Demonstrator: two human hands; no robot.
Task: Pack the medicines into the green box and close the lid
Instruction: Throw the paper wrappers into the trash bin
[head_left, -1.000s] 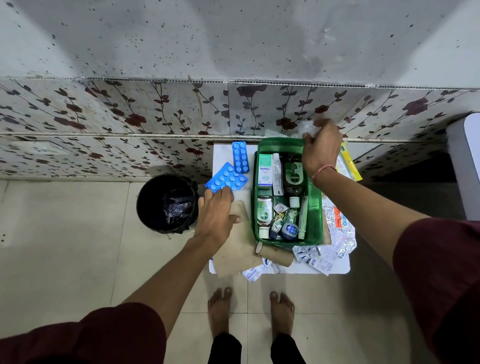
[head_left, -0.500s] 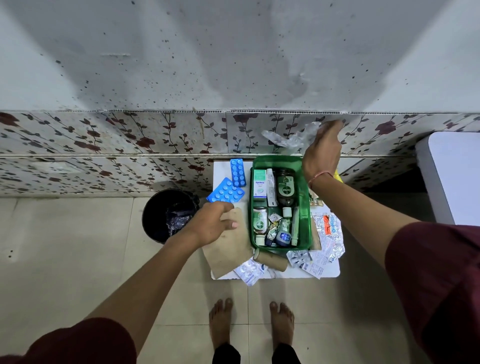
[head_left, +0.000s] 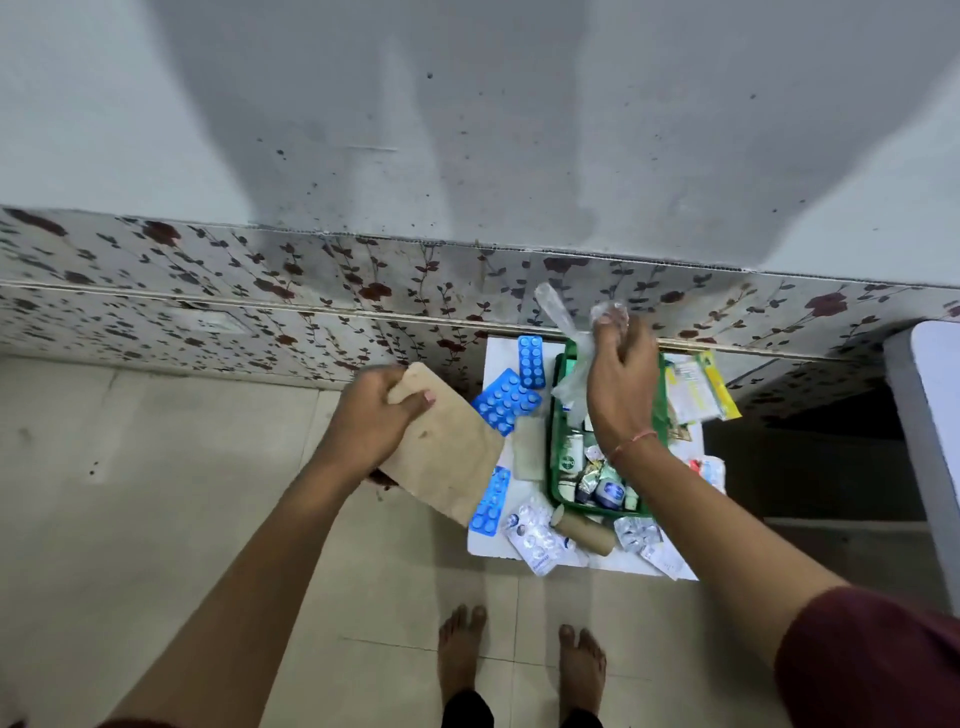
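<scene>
Off to the left of the little white table (head_left: 597, 564), out over the tiled floor, the person's left hand (head_left: 371, 421) is clamped on the upper corner of a brown paper envelope (head_left: 444, 452), thumb on top and fingers beneath, so the envelope hangs tilted with its lower edge reaching over the table's left side. Just right of it two blue blister strips (head_left: 505, 401) lie on the tabletop near the back, one angled and one straight up against the wall, and a third blue strip (head_left: 491, 501) peeks from under the envelope's lower corner. A small tan card (head_left: 527, 449) lies flat between the strips and the green box (head_left: 555, 441).

The green box sits open toward the middle of the table, already crowded with bottles, tubes, sachets and a small round blue jar (head_left: 609, 491). In front of it lie a brown cardboard roll (head_left: 584, 530) and several silver foil strips (head_left: 540, 535), some hanging past the table's near edge.

Above the far half of the box, the right hand (head_left: 621, 387) pinches a crumpled clear plastic bag (head_left: 571, 358), held up off the table with its fingers bunched around the plastic. A thin thread band circles that wrist.

Further right, a yellow-edged packet (head_left: 698, 387) lies beside the box, more foil packs sit near the table's right side, and a white surface (head_left: 935, 431) stands apart at the frame's edge.
</scene>
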